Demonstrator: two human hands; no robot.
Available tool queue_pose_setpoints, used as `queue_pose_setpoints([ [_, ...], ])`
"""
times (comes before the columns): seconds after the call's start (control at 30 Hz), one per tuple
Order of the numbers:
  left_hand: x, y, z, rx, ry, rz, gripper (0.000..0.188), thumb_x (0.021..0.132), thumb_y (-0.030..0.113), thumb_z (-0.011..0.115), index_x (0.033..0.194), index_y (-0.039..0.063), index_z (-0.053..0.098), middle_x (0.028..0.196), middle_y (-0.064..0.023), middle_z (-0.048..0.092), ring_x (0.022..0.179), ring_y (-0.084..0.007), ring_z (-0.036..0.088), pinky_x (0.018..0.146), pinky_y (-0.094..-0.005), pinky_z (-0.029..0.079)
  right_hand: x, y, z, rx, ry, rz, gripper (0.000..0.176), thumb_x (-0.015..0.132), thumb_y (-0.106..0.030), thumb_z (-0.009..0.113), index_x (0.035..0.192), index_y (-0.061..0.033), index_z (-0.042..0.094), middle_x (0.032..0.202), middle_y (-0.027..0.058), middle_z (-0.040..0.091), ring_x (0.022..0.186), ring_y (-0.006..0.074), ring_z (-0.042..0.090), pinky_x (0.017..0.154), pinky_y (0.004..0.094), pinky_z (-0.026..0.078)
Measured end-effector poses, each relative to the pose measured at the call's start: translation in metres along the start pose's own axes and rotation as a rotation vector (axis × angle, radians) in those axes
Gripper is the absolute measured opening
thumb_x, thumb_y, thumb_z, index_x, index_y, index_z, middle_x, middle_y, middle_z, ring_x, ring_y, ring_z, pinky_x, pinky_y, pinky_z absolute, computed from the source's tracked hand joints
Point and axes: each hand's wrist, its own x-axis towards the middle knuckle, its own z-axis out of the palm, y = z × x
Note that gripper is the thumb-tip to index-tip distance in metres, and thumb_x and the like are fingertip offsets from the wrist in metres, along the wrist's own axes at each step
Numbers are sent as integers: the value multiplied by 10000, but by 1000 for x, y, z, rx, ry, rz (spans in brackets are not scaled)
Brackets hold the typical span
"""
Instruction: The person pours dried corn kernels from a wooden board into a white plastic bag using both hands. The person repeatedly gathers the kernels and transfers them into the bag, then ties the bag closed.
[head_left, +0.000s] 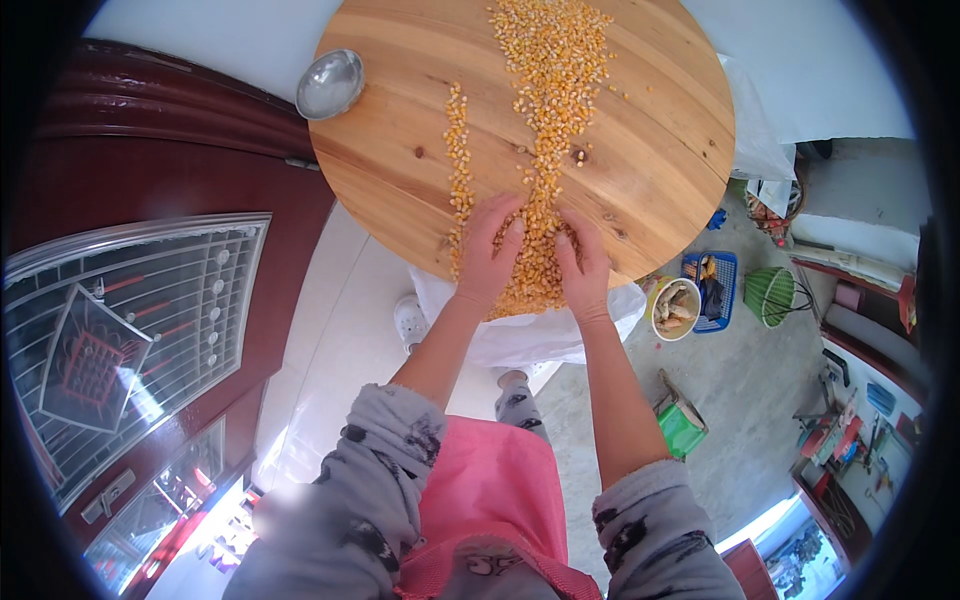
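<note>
Loose yellow corn kernels (551, 97) lie in a wide heap at the far side of a round wooden table (390, 150) and run in a band down to its near edge. My left hand (491, 244) rests on the left side of this band, fingers curved, kernels under and beside it. Opposite, my right hand (583, 259) cups the band's right side, thumb and fingers apart around some kernels. More kernels lie between the two hands and at the near edge, above a white plastic sheet or bag (517, 345). A thin separate line of kernels stretches up left of my left hand.
A metal bowl (330, 84) sits at the table's left edge. On the floor at right are a bucket of corn cobs (676, 309), a blue plastic basket (716, 292), a green woven basket (770, 298) and a green container (681, 429). A dark red door (187, 180) stands at left.
</note>
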Motion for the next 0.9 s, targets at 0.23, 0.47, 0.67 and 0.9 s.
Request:
queue_pose_setpoints([
  [0.23, 5, -38, -51, 358, 165, 86, 370, 937, 192, 534, 1254, 4, 556, 1316, -177, 552, 1267, -353, 471, 1123, -457, 297, -8, 32, -23, -269, 243, -56, 375, 934, -159, 511, 1269, 4, 556, 1331, 179, 542, 1290, 369, 448, 1116, 439, 309],
  [0.47, -7, -11, -4, 217, -8, 125, 328, 934, 164, 520, 1219, 21, 595, 1280, -161, 576, 1239, -340, 486, 1095, -436, 330, -11, 11, 28, -204, 140, -115, 375, 880, -186, 598, 1225, -38, 602, 1282, 143, 577, 1223, 347, 485, 1063, 446, 339],
  [0.67, -30, -4, 11, 140, 80, 54, 275, 894, 91, 545, 1145, 30, 639, 1231, -131, 611, 1205, -331, 515, 1055, -454, 379, -37, 7, 37, -169, 90, -108, 358, 889, -170, 603, 1223, -39, 598, 1288, 138, 574, 1230, 332, 484, 1069, 432, 336],
  [0.9, -58, 9, 16, 48, 84, -30, 286, 908, 21, 502, 1173, 6, 610, 1256, -155, 590, 1213, -341, 511, 1068, -431, 368, -58, -3, 36, -73, 15, -38, 395, 862, -73, 578, 1254, -30, 569, 1318, 164, 532, 1256, 341, 456, 1080, 430, 332],
])
